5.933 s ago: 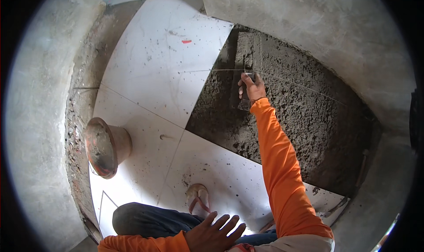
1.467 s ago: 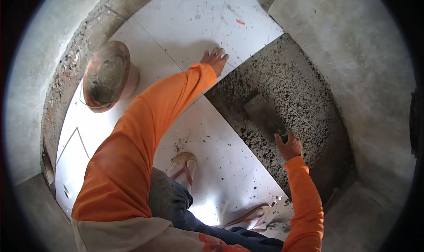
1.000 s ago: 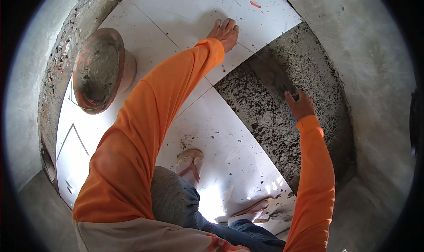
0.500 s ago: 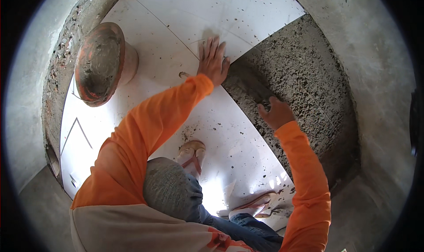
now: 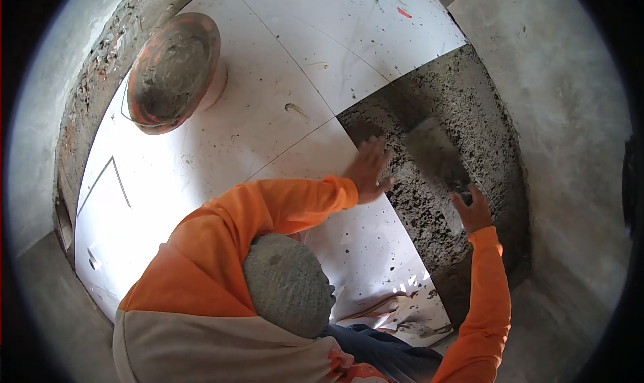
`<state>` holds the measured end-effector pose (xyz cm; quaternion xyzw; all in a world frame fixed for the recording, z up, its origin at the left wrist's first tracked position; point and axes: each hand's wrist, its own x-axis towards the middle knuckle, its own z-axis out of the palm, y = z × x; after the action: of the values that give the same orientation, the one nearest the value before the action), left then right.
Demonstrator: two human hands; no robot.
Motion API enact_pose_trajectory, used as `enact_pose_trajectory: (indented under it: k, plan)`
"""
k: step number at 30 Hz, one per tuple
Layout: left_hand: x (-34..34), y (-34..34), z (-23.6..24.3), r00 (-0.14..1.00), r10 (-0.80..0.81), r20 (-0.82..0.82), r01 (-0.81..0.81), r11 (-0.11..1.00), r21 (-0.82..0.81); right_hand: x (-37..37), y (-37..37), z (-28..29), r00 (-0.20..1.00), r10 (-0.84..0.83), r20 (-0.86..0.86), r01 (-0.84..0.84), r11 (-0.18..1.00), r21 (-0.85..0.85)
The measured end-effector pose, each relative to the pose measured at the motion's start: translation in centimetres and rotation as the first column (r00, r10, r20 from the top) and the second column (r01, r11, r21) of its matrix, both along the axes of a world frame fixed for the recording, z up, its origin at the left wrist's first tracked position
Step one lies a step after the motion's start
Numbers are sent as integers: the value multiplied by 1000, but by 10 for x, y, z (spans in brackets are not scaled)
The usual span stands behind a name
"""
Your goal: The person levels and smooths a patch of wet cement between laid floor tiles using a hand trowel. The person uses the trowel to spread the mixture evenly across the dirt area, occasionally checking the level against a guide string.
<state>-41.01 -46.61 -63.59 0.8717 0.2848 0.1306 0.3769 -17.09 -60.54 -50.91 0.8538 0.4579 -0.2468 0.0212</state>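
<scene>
My right hand (image 5: 475,210) is closed round the handle of a trowel (image 5: 433,149). Its blade, smeared by motion, lies over the grey mortar bed (image 5: 496,115). My left hand (image 5: 370,170) is held flat with fingers apart at the edge of a white floor tile (image 5: 302,165), its fingertips reaching over the mortar. Whether the left palm touches the tile cannot be made out. A darker dip shows in the mortar just beyond the left fingers.
A mortar-caked reddish bucket (image 5: 178,74) with a wire handle stands on the tiles at the upper left. Bare cement walls rise on the left and right (image 5: 570,115). My knee (image 5: 288,286) and a sandalled foot (image 5: 376,309) are close below the hands.
My left hand has moved from the far tiles nearer to me and right, to the mortar's edge. The trowel in my right hand has moved right and nearer, over the mortar. The view has shifted.
</scene>
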Motion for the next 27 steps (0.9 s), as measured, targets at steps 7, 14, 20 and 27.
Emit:
enact_pose_trajectory:
  k: [7,14,20,27]
  plan:
    - [-36,24,44,876,-145,461,152,988,23,-1,92,5,962,256,99,-268,953,138]
    - [-31,135,14,934,288,211,-342,892,296,16,107,-12,985,-113,129,114,994,3]
    - [21,204,-20,967,246,67,-247,839,484,106,117,-32,804,-91,587,19,992,129]
    - [56,242,-1,900,-116,-420,348,772,533,93,153,-58,850,40,526,-162,969,187]
